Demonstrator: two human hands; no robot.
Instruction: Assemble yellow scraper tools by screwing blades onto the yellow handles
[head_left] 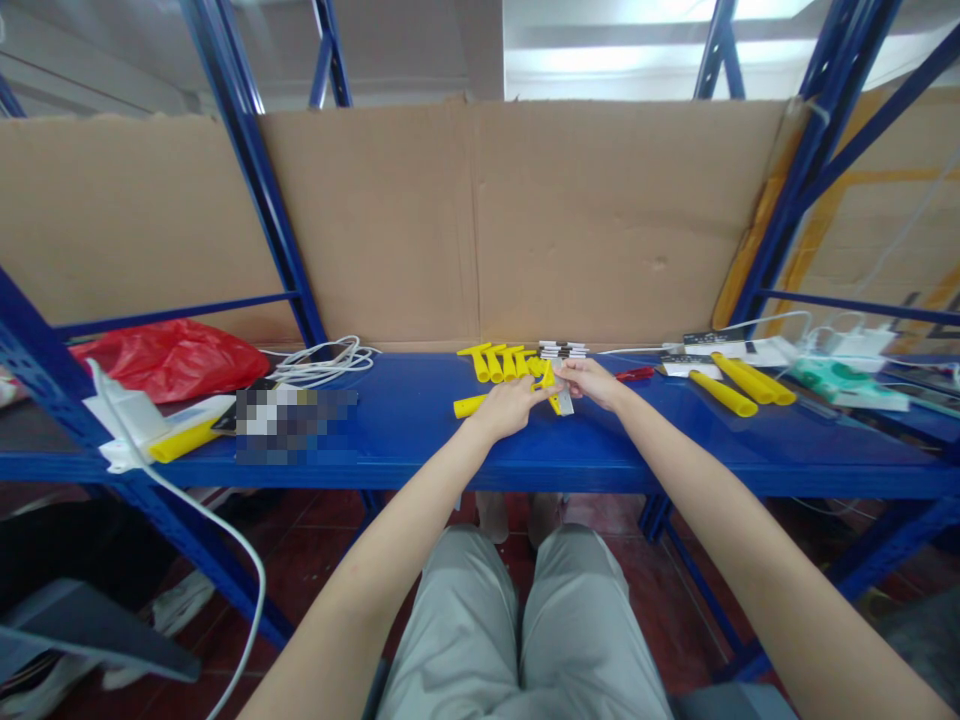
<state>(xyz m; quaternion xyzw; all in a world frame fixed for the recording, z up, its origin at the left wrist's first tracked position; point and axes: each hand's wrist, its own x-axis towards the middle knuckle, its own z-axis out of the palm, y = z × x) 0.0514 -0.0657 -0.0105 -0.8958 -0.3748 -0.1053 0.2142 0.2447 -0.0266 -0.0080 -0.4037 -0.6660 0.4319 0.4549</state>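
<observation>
My left hand (511, 405) is closed around a yellow T-shaped tool (547, 377) over the middle of the blue shelf. A yellow tube end (469, 406) shows at the left of this hand; whether it belongs to the held tool is hidden by my fingers. My right hand (592, 381) pinches at a thin, pale grey strip (566, 402) right beside the tool's head. Just behind my hands several yellow T-shaped tools (481, 362) lie in a row, handles toward me. Next to them sits a small stack of black-and-white strips (562, 349).
Right of my hands lie a small red item (636, 374) and yellow tubes (724, 393), near a green-and-white packet (849, 382). Leftward are a coiled white cable (330, 362), a red bag (176, 358) and another yellow tube (184, 439). Cardboard (570, 220) stands behind the blue shelf (405, 430).
</observation>
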